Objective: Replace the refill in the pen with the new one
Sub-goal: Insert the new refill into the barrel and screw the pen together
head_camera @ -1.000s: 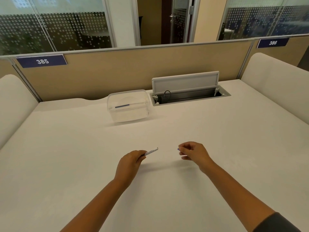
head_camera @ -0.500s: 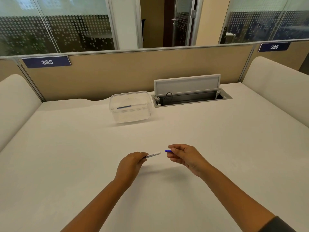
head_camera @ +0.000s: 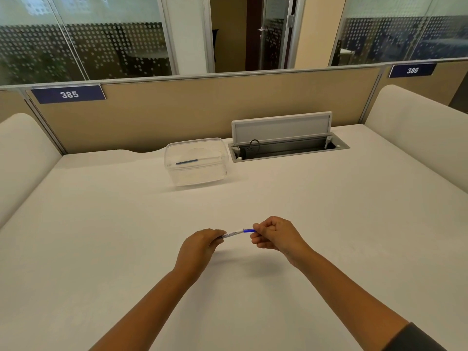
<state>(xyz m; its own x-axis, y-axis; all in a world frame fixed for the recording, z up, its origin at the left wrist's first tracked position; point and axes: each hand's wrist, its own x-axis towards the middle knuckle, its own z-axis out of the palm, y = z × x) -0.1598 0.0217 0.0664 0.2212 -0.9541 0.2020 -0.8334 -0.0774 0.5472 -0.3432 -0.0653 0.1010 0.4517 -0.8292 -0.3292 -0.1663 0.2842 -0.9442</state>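
Note:
My left hand (head_camera: pixel 200 245) grips the white pen barrel (head_camera: pixel 232 234), which points right and slightly up above the white desk (head_camera: pixel 101 236). My right hand (head_camera: pixel 274 235) pinches a short blue piece (head_camera: pixel 249 231) whose left end meets the open end of the barrel. Whether the blue piece is a refill or an end part I cannot tell. Far back, a thin blue-and-white refill (head_camera: pixel 187 162) lies inside a clear plastic box (head_camera: pixel 196 162).
An open cable hatch (head_camera: pixel 288 145) with a raised grey lid sits behind and right of the box. A tan partition (head_camera: pixel 202 110) closes off the back of the desk. White padded side panels (head_camera: pixel 417 138) flank the desk left and right.
My hands were apart a second ago. The right hand has brought the blue piece leftward until it meets the end of the barrel held by the left hand.

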